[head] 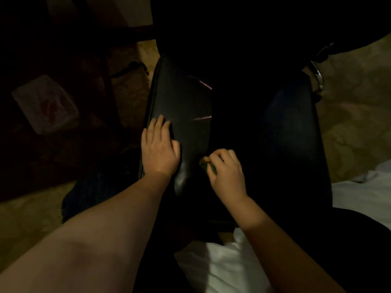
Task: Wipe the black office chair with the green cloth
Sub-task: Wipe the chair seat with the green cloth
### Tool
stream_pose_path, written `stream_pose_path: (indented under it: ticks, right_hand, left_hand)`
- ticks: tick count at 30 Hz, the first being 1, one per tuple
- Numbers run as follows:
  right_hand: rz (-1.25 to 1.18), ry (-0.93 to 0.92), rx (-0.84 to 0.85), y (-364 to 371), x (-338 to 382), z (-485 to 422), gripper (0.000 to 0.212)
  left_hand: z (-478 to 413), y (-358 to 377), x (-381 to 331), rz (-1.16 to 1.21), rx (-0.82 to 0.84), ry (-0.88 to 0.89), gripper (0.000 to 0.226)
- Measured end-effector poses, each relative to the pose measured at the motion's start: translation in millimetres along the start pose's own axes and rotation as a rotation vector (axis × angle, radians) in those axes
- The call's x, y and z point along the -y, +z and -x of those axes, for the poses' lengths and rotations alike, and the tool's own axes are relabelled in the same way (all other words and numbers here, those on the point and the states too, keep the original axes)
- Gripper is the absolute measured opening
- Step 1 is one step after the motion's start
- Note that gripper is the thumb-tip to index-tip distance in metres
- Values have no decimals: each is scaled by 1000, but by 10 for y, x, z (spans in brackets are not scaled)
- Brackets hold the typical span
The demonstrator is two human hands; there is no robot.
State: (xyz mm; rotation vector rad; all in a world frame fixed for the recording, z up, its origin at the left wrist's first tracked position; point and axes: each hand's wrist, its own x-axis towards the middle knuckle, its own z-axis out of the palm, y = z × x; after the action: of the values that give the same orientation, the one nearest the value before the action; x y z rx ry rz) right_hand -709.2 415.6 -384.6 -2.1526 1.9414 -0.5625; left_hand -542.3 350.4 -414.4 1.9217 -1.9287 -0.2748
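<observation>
The black office chair (186,98) fills the middle of the dim head view, its glossy padded back running from top to bottom. My left hand (159,148) rests on the chair's left edge, fingers curled over the rim. My right hand (227,171) is just to the right of it and grips the green cloth (208,166), which is bunched under the fingers and pressed against the chair surface. Only a small green corner of the cloth shows. The right half of the chair lies in deep shadow.
A pale paper or packet (45,103) lies on the floor at the left, beside dark furniture legs (110,85). White fabric (222,269) lies at the bottom right. A metal chair part (317,75) shows at upper right over patterned floor (349,106).
</observation>
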Motion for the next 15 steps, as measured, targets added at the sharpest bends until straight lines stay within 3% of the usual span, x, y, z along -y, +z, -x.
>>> stream_pose_path:
  ticks: [15]
  right_hand:
    - [160, 21, -9, 152, -527, -1614, 16]
  left_hand:
    - [-19, 4, -54, -61, 27, -41, 55]
